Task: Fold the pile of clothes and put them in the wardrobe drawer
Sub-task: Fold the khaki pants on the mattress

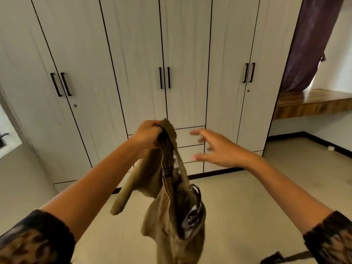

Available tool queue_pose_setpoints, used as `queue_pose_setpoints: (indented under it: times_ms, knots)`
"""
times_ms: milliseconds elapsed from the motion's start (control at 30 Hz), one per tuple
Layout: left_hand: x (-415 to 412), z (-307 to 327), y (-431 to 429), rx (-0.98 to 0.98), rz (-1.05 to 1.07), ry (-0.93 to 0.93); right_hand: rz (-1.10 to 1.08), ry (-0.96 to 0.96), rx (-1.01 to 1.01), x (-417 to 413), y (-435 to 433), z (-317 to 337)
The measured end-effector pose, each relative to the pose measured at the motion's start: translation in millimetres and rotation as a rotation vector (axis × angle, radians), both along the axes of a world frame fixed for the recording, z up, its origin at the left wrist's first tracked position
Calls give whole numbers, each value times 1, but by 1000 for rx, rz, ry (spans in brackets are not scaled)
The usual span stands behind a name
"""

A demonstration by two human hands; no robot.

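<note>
Three closed drawers (188,151) are sitting low in the wardrobe (133,54) ahead, partly behind dangling khaki trousers (163,216). The left hand (147,136) is gripping their waistband; the right hand (219,149) is hovering beside them, fingers spread, empty.

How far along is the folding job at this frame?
Done: nothing visibly folded or stored. In hand: the left hand grips a khaki cloth garment with dark striped trim, hanging unfolded; the right hand is open beside it. Left: folding it and opening the white wardrobe drawers, all closed.
</note>
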State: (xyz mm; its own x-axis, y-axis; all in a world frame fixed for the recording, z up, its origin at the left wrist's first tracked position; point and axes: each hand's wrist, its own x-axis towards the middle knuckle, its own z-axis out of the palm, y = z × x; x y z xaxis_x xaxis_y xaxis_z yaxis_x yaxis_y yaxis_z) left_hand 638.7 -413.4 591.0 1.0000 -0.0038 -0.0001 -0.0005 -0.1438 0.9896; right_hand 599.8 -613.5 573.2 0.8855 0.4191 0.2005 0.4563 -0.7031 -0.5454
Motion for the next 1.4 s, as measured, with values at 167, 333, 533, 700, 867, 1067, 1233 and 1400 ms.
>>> queue_pose_setpoints:
  times_ms: [167,333,533,700,867,1067,1233,1400]
  knots:
    - [-7,0,-19,174,-174,-130,87,-150,-28,21,29,33]
    - [-2,11,-7,22,-163,-135,86,-113,130,39,37,47]
    - [-11,-27,5,49,-219,-218,6,-299,369,48,39,55]
    - [-16,-88,10,301,-280,-174,-147,-448,518,52,8,77]
    - [-4,-79,26,406,-286,-218,-326,-514,495,59,-45,57]
    - [6,-45,35,644,-317,-354,-399,-324,489,64,-94,11]
    - [12,-20,25,725,-232,-390,-313,-314,140,53,-93,-10]
    - [24,-2,21,684,-45,-334,-277,-300,-205,45,-82,-12]
